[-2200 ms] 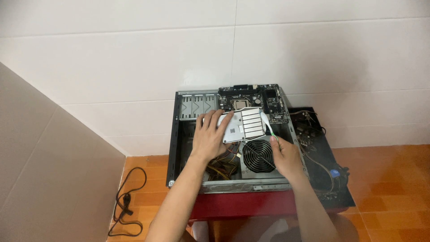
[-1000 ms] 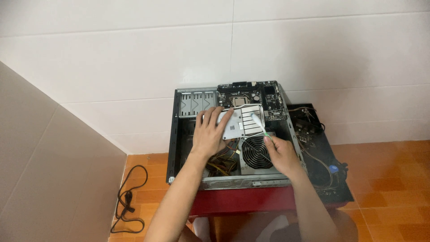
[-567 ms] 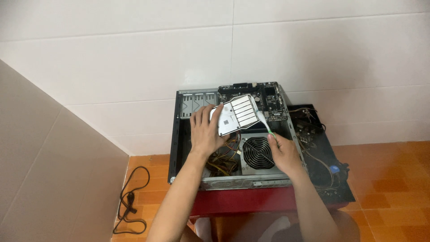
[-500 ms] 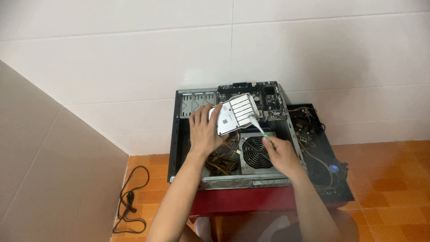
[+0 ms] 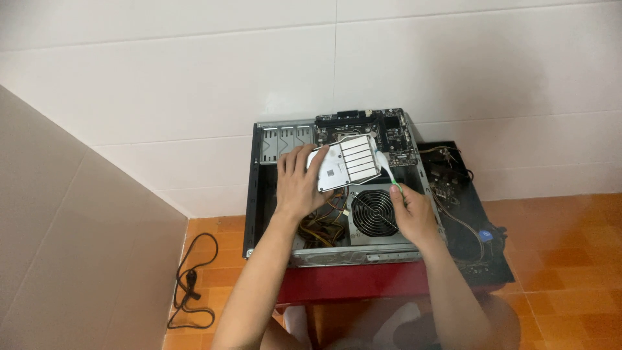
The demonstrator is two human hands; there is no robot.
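1. Two hands were busy in the middle of the frame. The left hand (image 5: 299, 185) had its fingers spread apart and pressed flat on a silver drive (image 5: 346, 163), holding it tilted up.
2. The right hand (image 5: 413, 212) had its fingers closed tight around a small brush with a green and white handle (image 5: 390, 176). The brush tip touched the right edge of the silver drive.
3. The drive was above the open computer case (image 5: 254, 194), near the center of the frame.
4. Just under the drive sat a round black fan (image 5: 374, 212) in a grey box.
5. A dark circuit board (image 5: 389, 133) lay at the top of the case.
6. The case rested on a red table (image 5: 350, 282).
7. A black cord (image 5: 191, 285) lay on the orange floor at the lower left.
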